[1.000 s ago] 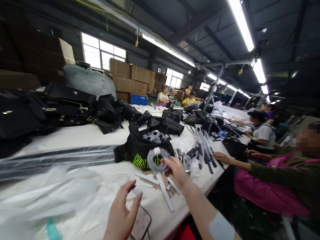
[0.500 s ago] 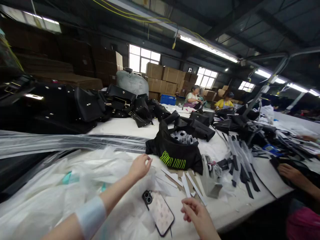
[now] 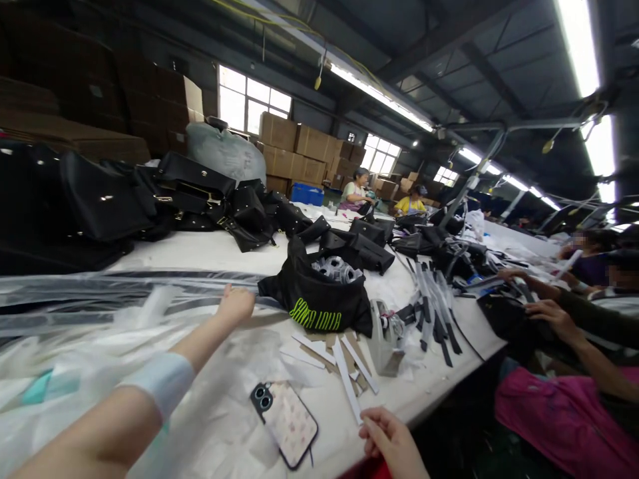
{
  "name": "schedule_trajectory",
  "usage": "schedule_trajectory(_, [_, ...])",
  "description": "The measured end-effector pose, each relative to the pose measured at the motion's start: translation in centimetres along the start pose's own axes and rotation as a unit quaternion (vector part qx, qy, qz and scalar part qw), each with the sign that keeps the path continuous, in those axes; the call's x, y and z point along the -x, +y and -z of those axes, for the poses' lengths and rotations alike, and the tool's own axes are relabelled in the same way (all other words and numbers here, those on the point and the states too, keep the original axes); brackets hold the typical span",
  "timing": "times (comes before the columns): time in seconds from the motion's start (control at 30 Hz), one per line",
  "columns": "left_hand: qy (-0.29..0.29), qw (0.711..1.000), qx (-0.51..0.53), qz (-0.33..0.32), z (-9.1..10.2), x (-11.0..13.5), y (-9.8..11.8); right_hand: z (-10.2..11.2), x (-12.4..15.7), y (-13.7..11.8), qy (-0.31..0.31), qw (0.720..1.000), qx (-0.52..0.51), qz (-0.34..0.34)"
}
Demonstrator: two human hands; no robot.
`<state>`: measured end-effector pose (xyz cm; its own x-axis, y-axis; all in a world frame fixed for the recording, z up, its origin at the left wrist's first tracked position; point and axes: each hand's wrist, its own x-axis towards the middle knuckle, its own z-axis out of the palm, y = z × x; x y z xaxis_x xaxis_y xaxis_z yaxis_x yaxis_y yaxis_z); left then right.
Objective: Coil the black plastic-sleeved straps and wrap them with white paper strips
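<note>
My left hand (image 3: 234, 305) reaches forward across the table, and its fingers are curled down into a heap of clear plastic bags (image 3: 124, 346). My right hand (image 3: 392, 442) hovers low at the table's front edge with its fingers curled in, and I see nothing in it. A phone in a patterned case (image 3: 287, 422) lies face down between my two arms. Just beyond it lie several white strips (image 3: 344, 369). Behind them stands a black bag with green lettering (image 3: 319, 303), which holds tape rolls (image 3: 333, 268).
A tape dispenser (image 3: 387, 336) stands right of the strips, with black straps (image 3: 434, 313) spread beyond it. Black handbags (image 3: 200, 193) are piled at the far left. Other people (image 3: 564, 326) work along the right side of the white table (image 3: 210, 256). Cardboard boxes (image 3: 294, 150) are stacked behind.
A second ago my right hand held a tape roll by the black bag; now it is low and holds nothing. My left arm has stretched forward onto the plastic. The view has swung left.
</note>
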<state>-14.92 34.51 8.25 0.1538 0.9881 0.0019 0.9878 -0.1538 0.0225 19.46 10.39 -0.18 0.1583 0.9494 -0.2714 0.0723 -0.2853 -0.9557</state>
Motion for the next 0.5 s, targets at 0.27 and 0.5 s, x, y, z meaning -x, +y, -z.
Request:
schedule_trajectory(0.27, [0.208, 0.897, 0.117, -0.371, 1.1, 16.3, 11.9, -6.2, 0.2, -7.3, -0.238, 0.945, -0.224, -0.017])
schedule_trajectory(0.5, [0.086, 0.878, 0.244, -0.403, -1.6, 22.3, 14.1, -1.2, 5.6, -13.1, -0.099, 0.944, -0.283, 0.141])
